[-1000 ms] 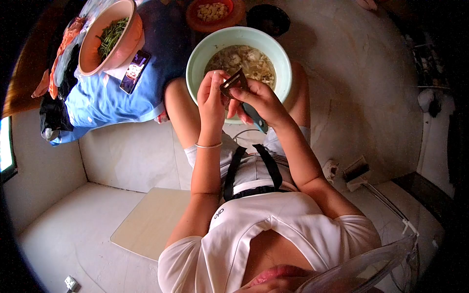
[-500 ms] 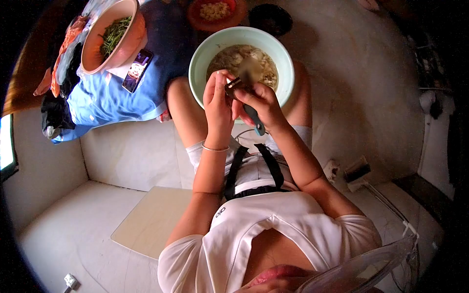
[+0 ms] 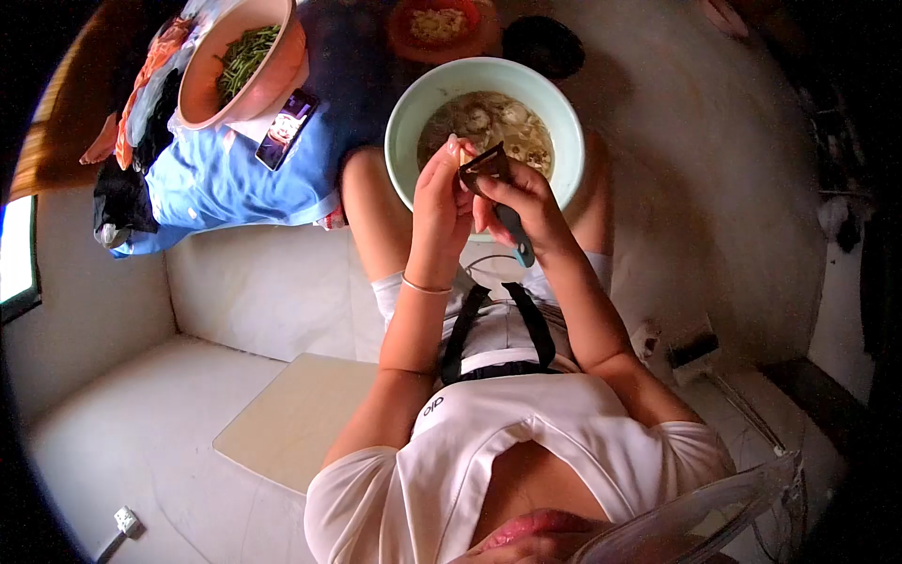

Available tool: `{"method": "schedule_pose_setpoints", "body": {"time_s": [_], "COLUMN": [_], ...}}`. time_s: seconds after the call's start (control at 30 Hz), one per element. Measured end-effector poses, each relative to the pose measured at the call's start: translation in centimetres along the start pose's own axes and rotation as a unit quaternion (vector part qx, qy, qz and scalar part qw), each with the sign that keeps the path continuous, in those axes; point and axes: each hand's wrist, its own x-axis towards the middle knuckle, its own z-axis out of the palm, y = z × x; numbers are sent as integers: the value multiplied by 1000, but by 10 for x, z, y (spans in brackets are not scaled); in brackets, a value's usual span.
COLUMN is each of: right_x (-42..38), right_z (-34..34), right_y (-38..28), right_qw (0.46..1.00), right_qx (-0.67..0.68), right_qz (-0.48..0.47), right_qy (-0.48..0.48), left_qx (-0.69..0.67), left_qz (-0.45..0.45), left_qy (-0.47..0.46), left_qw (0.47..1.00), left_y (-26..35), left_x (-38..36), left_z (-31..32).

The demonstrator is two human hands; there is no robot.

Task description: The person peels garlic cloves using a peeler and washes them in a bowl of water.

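Observation:
My right hand [image 3: 528, 199] is wrapped round the dark handle of a peeler [image 3: 515, 235], whose tail end is blue-grey. The peeler's wide head points up and left, right at the fingertips of my left hand [image 3: 440, 193]. Those fingers are pinched on a small pale piece, mostly hidden by the fingers and the peeler head. Both hands are over the near side of a pale green basin [image 3: 396, 150] between my knees. Cloudy brownish water [image 3: 489, 117] with pale lumps and scraps floating in it lies in the basin.
To the left, a pink bowl [image 3: 293, 70] of green beans [image 3: 248, 64] and a lit phone [image 3: 287, 129] rest on blue cloth [image 3: 221, 188]. Beyond the basin are a red bowl [image 3: 474, 21] of pale pieces and a black round dish [image 3: 543, 47]. A beige board [image 3: 291, 414] lies on the floor.
The view has shifted, so the scene sits slightly further right. The peeler head, blurred before, now shows sharply beside the left fingertips. Both hands keep their hold.

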Motion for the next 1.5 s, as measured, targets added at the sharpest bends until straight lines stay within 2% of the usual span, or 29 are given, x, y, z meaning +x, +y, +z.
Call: {"method": "schedule_pose_setpoints", "body": {"time_s": [0.13, 0.2, 0.23, 0.33, 0.53, 0.7, 0.8, 0.87, 0.9, 1.0, 1.23, 1.3, 1.37, 1.4, 1.5], "right_x": [2, 3, -1, 1, -2, -1, 0, -5, -3, -1, 4, 6, 6, 7, 8], "right_z": [-3, -8, -14, -22, -16, -19, -20, -20, -16, -17, -24, -24, -20, -19, -20], "right_y": [3, 4, -3, 4, 2, 7, 9, 6, 5, 5, 14, 17, 18, 18, 19], "right_qw": [1000, 998, 997, 996, 999, 999, 999, 1000, 999, 999, 996, 996, 998, 998, 998], "right_qx": [-7, -55, -66, -72, -31, -11, 4, 10, 18, 10, 82, 81, 48, 48, 27], "right_qz": [10, -12, 20, 23, 20, 29, 8, 14, 22, 36, 24, 30, 46, 48, 63], "right_qy": [6, -18, -28, -47, -39, -33, -33, -24, -20, -15, -28, -34, -6, -9, 2], "left_qx": [-5, -19, -12, -14, -13, -32, -9, -51, -56, -64, -74, -86, -108, -108, -150], "left_qz": [5, 23, -2, 3, 32, 17, 83, 47, 48, 80, 105, 118, 101, 113, 72], "left_qy": [5, -27, 7, 3, 19, -5, 30, 44, -2, -58, -83, -74, -8, -44, -24], "left_qw": [1000, 999, 1000, 1000, 999, 999, 996, 997, 997, 993, 988, 987, 989, 987, 986], "left_y": [-1, -1, -6, -7, -1, -3, -8, -9, -11, -18, -26, -25, -24, -25, -24], "left_x": [3, -1, 3, 4, 4, 6, 9, 9, 11, 17, 21, 21, 23, 25, 25], "left_z": [-1, 7, -1, -2, -2, -7, -3, 0, -14, -24, -39, -34, -32, -36, -36]}}
